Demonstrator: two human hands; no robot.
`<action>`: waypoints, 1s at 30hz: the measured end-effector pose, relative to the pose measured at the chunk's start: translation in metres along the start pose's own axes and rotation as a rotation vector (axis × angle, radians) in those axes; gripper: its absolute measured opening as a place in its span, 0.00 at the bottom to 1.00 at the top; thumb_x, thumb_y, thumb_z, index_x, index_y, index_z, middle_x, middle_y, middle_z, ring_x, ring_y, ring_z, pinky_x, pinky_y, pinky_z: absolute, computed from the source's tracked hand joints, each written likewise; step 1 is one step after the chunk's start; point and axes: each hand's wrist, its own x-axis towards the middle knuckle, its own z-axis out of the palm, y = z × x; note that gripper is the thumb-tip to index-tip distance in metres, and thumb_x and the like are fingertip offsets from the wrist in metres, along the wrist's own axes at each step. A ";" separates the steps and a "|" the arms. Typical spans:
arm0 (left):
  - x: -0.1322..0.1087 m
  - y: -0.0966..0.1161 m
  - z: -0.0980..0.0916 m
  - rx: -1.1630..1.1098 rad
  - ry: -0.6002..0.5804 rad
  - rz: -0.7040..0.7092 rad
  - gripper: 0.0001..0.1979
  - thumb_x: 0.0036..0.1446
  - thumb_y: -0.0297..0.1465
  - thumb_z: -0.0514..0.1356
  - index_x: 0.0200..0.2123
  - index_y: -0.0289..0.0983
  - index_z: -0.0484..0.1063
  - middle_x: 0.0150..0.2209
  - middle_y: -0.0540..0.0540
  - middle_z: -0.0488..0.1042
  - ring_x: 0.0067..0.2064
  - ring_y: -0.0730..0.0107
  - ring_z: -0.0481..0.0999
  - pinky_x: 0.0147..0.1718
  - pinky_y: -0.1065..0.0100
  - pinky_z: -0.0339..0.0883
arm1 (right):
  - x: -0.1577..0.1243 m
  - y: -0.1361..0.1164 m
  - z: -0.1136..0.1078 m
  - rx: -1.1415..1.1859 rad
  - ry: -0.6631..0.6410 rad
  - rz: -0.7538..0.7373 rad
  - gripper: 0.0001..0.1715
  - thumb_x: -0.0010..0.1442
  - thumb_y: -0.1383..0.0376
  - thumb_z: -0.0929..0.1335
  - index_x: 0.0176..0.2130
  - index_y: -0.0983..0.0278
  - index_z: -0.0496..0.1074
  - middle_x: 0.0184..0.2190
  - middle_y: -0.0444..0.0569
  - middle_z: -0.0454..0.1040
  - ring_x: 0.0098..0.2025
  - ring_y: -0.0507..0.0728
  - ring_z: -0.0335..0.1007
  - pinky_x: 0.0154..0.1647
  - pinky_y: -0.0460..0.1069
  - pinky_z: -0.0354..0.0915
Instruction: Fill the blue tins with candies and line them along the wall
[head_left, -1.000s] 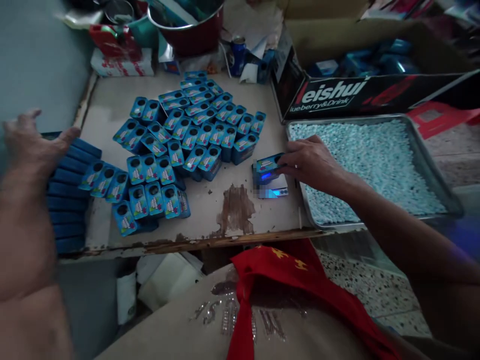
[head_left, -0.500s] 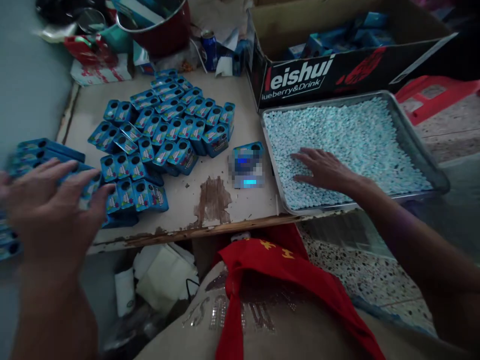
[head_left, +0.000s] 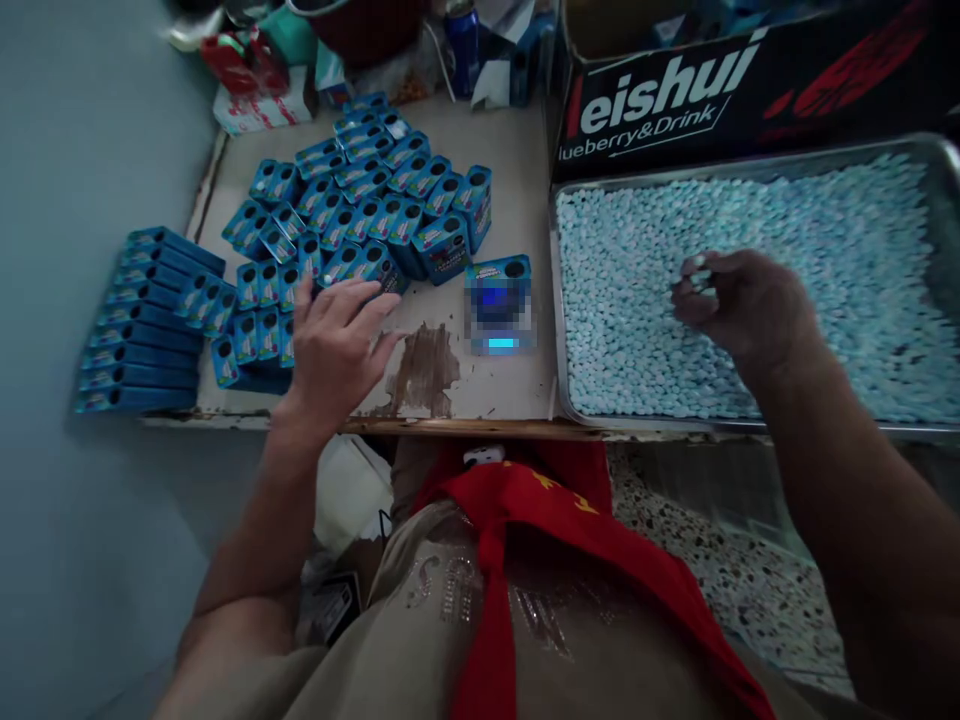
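Note:
My right hand [head_left: 750, 300] is closed on a few pale blue candies [head_left: 699, 277], held over a metal tray. A thick layer of the same small candies [head_left: 630, 330] covers the tray [head_left: 562, 350]. My left hand [head_left: 337, 340] is open, fingers spread, over the near right edge of a group of small blue boxes [head_left: 367, 215] with dark round openings on top. Whether its fingertips touch a box I cannot tell. Between my hands stands a blue box [head_left: 517, 268] by a blurred patch with a lit blue display [head_left: 501, 343].
Long blue boxes [head_left: 142, 340] are stacked at the table's left. Behind the tray stands a large black carton [head_left: 675, 100]. A blue can [head_left: 461, 50], a red bowl [head_left: 375, 30] and a white-and-red carton [head_left: 262, 105] line the back. The table's front edge [head_left: 450, 428] is worn wood.
My left hand has moved right, from the left stack to the near side of the small boxes. My right hand, spread flat on the candies before, has closed on some and lifted. The view has shifted.

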 end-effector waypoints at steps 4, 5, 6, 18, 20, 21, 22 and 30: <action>0.008 0.008 0.033 -0.113 -0.019 -0.033 0.20 0.69 0.37 0.75 0.62 0.51 0.82 0.61 0.45 0.86 0.64 0.43 0.84 0.78 0.32 0.66 | 0.001 -0.006 -0.006 0.169 -0.045 0.109 0.51 0.79 0.73 0.44 0.41 0.62 0.91 0.48 0.64 0.88 0.29 0.53 0.75 0.36 0.60 0.64; 0.010 0.010 0.040 -0.144 -0.018 -0.041 0.20 0.69 0.36 0.76 0.62 0.49 0.82 0.60 0.44 0.86 0.63 0.44 0.85 0.76 0.33 0.69 | 0.002 -0.010 -0.007 0.209 -0.051 0.133 0.53 0.80 0.73 0.44 0.40 0.61 0.91 0.48 0.63 0.88 0.28 0.52 0.73 0.36 0.60 0.63; 0.010 0.013 0.046 -0.181 -0.018 -0.053 0.20 0.69 0.35 0.76 0.62 0.48 0.82 0.59 0.44 0.86 0.62 0.44 0.86 0.74 0.36 0.73 | 0.004 -0.014 -0.006 0.241 -0.068 0.158 0.53 0.82 0.72 0.43 0.37 0.61 0.90 0.48 0.61 0.88 0.26 0.50 0.69 0.35 0.59 0.62; 0.010 0.029 0.088 -0.547 0.001 -0.355 0.35 0.65 0.32 0.78 0.71 0.45 0.74 0.59 0.43 0.86 0.59 0.53 0.87 0.64 0.51 0.83 | 0.037 -0.068 0.035 0.478 -0.138 0.274 0.31 0.89 0.63 0.54 0.50 0.64 0.82 0.49 0.59 0.84 0.26 0.47 0.60 0.33 0.54 0.60; 0.010 0.028 0.093 -0.593 0.006 -0.380 0.35 0.65 0.32 0.78 0.72 0.46 0.73 0.59 0.43 0.86 0.59 0.54 0.87 0.63 0.52 0.84 | 0.036 -0.065 0.031 0.445 -0.107 0.244 0.31 0.88 0.62 0.54 0.50 0.63 0.82 0.49 0.60 0.84 0.29 0.50 0.67 0.35 0.54 0.63; 0.010 0.028 0.096 -0.613 0.008 -0.384 0.35 0.65 0.32 0.78 0.71 0.46 0.72 0.59 0.43 0.85 0.59 0.54 0.87 0.62 0.53 0.84 | 0.034 -0.063 0.028 0.418 -0.105 0.224 0.32 0.88 0.62 0.53 0.50 0.63 0.82 0.50 0.62 0.84 0.32 0.51 0.71 0.37 0.55 0.65; 0.011 0.029 0.099 -0.630 0.007 -0.384 0.35 0.65 0.33 0.78 0.71 0.45 0.72 0.60 0.42 0.85 0.59 0.53 0.87 0.62 0.53 0.84 | 0.031 -0.062 0.025 0.399 -0.108 0.210 0.34 0.87 0.63 0.51 0.51 0.64 0.82 0.52 0.63 0.84 0.36 0.53 0.75 0.39 0.56 0.67; 0.038 0.046 0.139 -0.773 -0.029 -0.365 0.32 0.67 0.39 0.80 0.68 0.44 0.74 0.62 0.40 0.84 0.64 0.49 0.86 0.62 0.52 0.84 | 0.003 -0.068 0.024 0.174 -0.182 0.018 0.06 0.70 0.62 0.75 0.41 0.60 0.85 0.53 0.57 0.87 0.59 0.67 0.82 0.65 0.63 0.70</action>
